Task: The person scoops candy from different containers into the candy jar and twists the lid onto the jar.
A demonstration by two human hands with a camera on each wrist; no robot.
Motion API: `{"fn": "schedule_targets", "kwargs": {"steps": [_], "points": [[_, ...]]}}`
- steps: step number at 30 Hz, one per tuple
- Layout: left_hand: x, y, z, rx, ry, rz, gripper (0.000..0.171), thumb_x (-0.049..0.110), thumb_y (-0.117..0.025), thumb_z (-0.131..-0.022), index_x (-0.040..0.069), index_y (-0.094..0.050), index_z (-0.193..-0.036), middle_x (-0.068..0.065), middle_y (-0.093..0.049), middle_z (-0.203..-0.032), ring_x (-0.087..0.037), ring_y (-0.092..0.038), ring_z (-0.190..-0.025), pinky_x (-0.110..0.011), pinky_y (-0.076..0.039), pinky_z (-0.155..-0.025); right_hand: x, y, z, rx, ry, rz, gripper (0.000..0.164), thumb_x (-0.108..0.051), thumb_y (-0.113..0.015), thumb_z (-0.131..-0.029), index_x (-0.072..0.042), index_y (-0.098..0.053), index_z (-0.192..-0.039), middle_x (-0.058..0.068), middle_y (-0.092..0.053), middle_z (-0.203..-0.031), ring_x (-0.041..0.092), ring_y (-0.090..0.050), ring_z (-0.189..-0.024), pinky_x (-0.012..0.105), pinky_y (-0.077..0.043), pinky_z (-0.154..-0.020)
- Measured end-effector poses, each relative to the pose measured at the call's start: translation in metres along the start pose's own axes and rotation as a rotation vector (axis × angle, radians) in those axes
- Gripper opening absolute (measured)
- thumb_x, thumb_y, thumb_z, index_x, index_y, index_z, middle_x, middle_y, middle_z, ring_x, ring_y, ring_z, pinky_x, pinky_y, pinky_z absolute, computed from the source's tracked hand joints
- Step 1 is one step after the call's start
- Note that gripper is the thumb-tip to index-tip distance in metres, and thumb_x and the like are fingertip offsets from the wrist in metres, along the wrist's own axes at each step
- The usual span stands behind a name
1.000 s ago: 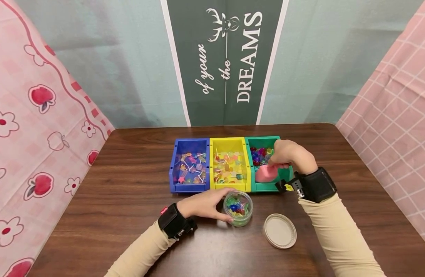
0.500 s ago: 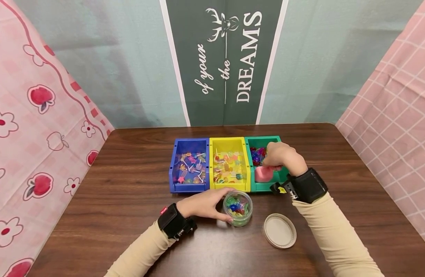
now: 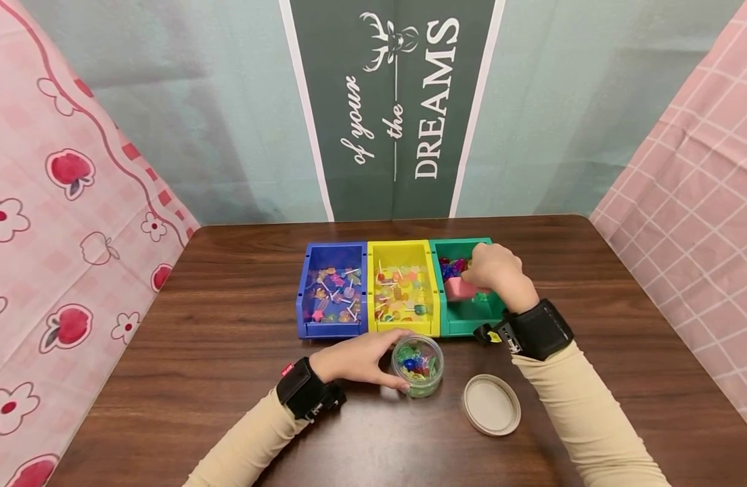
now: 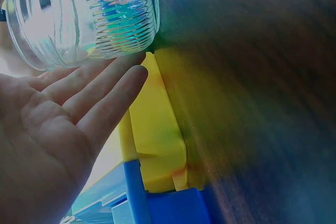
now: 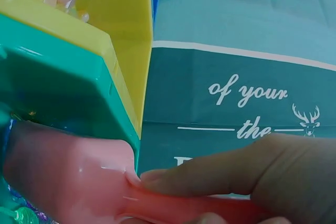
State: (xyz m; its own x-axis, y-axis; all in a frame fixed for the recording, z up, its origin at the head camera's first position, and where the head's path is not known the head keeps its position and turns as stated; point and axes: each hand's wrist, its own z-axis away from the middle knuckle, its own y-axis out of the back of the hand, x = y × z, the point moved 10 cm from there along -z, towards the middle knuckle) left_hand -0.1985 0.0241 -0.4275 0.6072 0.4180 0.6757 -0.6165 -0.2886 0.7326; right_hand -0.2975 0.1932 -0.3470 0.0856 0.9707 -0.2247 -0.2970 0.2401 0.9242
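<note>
Lid (image 3: 492, 404) on table (image 3: 373, 450), nearest me. My left hand (image 3: 358, 358) holds jar (image 3: 423, 391) of coloured pieces (image 3: 417, 362) between thumb and fingers. Farther, my right hand (image 3: 495, 272) grips pink scoop (image 3: 461, 289) by handle, inside green bin (image 3: 467, 329); yellow bin (image 3: 405, 329), then blue bin (image 3: 332, 330), left of it. Backdrop (image 3: 373, 196) behind.
</note>
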Motion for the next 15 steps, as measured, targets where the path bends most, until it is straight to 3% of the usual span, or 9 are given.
{"fn": "schedule_targets", "kwargs": {"steps": [7,15], "points": [[0.001,-0.001,0.000,-0.004,-0.007,0.000,0.080,0.050,-0.066,-0.080,0.009,-0.034,-0.141,-0.006,-0.054,-0.131,-0.010,-0.049,-0.118,-0.035,-0.044,-0.104,0.005,-0.003,0.007,-0.012,-0.007,0.003,0.033,-0.026,-0.066,-0.082,-0.004,-0.055,-0.060,0.006,-0.045,-0.053,0.020,-0.045,-0.053,0.030,-0.040,-0.048],[0.001,-0.001,0.000,0.000,-0.017,0.006,0.080,0.049,-0.066,-0.081,0.008,-0.034,-0.141,-0.007,-0.055,-0.131,-0.010,-0.050,-0.116,-0.035,-0.045,-0.103,0.011,-0.008,0.017,-0.064,-0.005,0.028,0.038,-0.025,-0.066,-0.083,-0.009,-0.051,-0.052,0.001,-0.043,-0.047,0.016,-0.042,-0.048,0.027,-0.034,-0.044]]}}
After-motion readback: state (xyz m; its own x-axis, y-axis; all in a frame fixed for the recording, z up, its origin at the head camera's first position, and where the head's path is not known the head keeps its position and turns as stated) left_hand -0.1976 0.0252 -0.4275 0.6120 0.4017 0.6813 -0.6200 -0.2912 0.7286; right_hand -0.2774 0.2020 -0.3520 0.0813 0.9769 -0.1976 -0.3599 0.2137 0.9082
